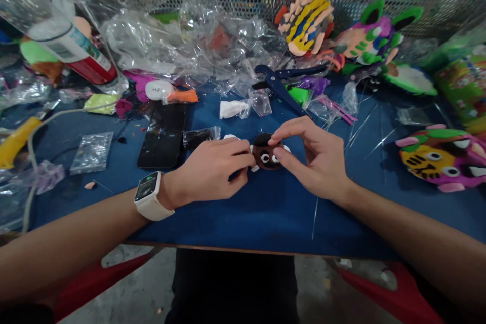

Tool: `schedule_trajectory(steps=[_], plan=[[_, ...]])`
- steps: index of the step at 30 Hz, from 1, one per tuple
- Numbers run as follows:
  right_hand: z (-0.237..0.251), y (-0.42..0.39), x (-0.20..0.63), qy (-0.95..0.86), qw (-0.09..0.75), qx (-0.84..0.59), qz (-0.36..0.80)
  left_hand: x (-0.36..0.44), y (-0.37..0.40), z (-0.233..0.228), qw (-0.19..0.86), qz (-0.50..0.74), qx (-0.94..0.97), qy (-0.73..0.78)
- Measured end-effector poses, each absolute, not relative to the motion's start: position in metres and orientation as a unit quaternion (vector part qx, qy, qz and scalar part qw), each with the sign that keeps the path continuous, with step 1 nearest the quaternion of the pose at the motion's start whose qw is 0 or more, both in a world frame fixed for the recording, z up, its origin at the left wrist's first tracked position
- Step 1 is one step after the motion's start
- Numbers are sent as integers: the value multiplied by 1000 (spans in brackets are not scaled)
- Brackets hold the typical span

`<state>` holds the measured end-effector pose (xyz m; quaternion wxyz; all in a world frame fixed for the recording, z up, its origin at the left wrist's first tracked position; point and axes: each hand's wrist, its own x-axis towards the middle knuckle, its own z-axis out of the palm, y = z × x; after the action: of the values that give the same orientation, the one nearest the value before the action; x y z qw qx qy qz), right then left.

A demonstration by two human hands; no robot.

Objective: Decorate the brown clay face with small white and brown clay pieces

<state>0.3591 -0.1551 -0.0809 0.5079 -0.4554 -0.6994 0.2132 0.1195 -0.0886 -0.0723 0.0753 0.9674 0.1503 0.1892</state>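
Observation:
On the blue tabletop lies a small brown clay face (262,158) with black on top, white round eyes and white bits at its sides. My left hand (212,169) is at its left edge, fingers curled and pinched against the side; what lies beneath the fingertips is hidden. My right hand (317,159) grips the face from the right, thumb beside one eye and index finger on the black top, other fingers curled. Behind the left hand sit a packet of black clay (201,136) and a white piece (231,137), partly covered.
A black phone (162,136) lies left of the hands. Dark blue pliers (279,86) and a white clay packet (233,109) are behind. Colourful clay masks (444,157) stand right and back. A can (76,53), a yellow-handled tool (18,142) and a cable (32,162) are left.

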Motion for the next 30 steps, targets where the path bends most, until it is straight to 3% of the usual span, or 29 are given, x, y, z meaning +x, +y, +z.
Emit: schedule_trajectory(steps=[7, 14, 26, 30], plan=[[-78, -151, 360, -732, 480, -462, 144, 118, -82, -68, 38, 170, 979, 106], [-78, -151, 360, -743, 461, -464, 140, 118, -82, -77, 73, 163, 976, 121], [-78, -149, 367, -869, 314, -371, 89, 117, -82, -78, 90, 164, 975, 120], [-81, -148, 365, -876, 302, -372, 60, 117, -82, -76, 78, 154, 976, 133]])
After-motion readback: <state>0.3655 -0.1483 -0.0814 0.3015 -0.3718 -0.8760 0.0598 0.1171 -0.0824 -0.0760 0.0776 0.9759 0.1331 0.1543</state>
